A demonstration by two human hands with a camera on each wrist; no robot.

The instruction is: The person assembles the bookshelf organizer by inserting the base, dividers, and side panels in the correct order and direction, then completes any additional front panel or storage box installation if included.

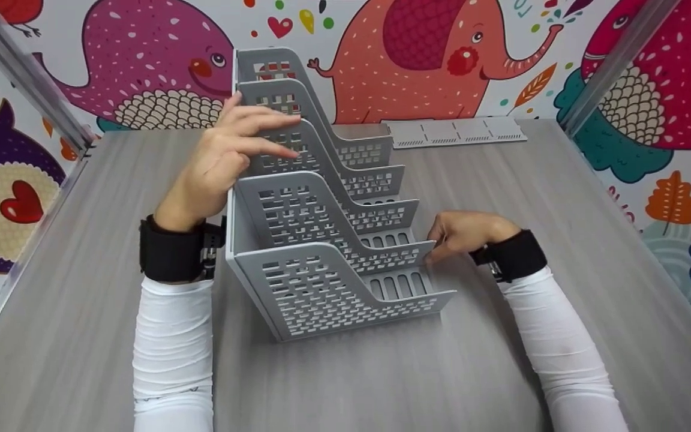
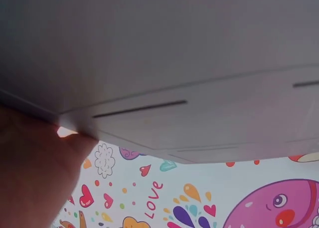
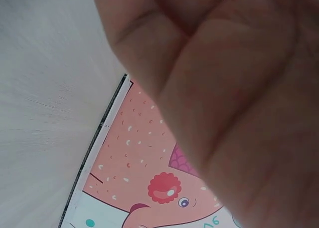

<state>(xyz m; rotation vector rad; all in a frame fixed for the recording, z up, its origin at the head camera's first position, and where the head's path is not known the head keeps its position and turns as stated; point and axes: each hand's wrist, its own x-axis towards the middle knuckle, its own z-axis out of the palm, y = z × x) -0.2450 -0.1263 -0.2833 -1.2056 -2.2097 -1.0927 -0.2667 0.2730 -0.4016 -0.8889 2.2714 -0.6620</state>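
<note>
A grey plastic desktop file organizer [image 1: 303, 288] stands on the table, with several stepped, perforated dividers side by side. My left hand [image 1: 219, 156] lies over the top of its tall back, with straight fingers reaching across the dividers. In the left wrist view, the organizer's smooth back panel [image 2: 209, 48] fills the upper part, beside the dark, blurred left hand [image 2: 35, 173]. At the low front, my right hand [image 1: 465, 234] has curled fingers and pinches the front end of a divider; its fingertips are partly hidden. The right wrist view shows mainly the right palm [image 3: 224, 88].
A flat grey panel [image 1: 456, 131] with slots lies at the table's far edge, behind the organizer. Walls printed with cartoon elephants [image 1: 417, 66] enclose the grey wood-grain table [image 1: 345, 390]. Metal posts [image 1: 615, 72] stand at the back corners.
</note>
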